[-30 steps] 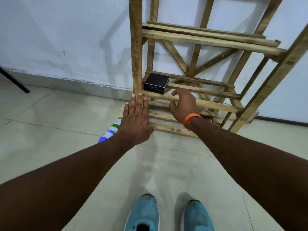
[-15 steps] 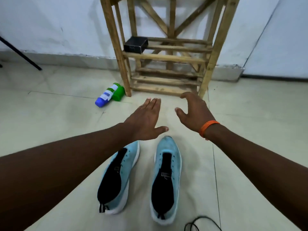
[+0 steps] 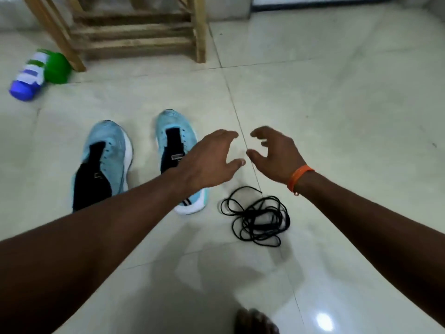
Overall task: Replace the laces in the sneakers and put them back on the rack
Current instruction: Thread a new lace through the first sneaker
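Two light-blue sneakers with black insides and no laces stand side by side on the tiled floor, the left sneaker point(image 3: 103, 162) and the right sneaker point(image 3: 177, 143), toes pointing to the rack. A tangle of black laces point(image 3: 256, 216) lies on the floor to the right of them. My left hand point(image 3: 212, 160) hovers over the right sneaker's heel side, fingers relaxed, holding nothing. My right hand point(image 3: 274, 154), with an orange wristband, hovers beside it above the laces, fingers loosely curled and empty.
The wooden rack point(image 3: 134, 32) stands at the top against the wall. A green, white and blue bottle point(image 3: 36, 73) lies on the floor by the rack's left leg. My bare foot point(image 3: 255, 321) shows at the bottom edge.
My view has tilted down and back from the rack. Both hands have drawn back from the rack's shelf to above the sneakers and laces, which have come fully into view.
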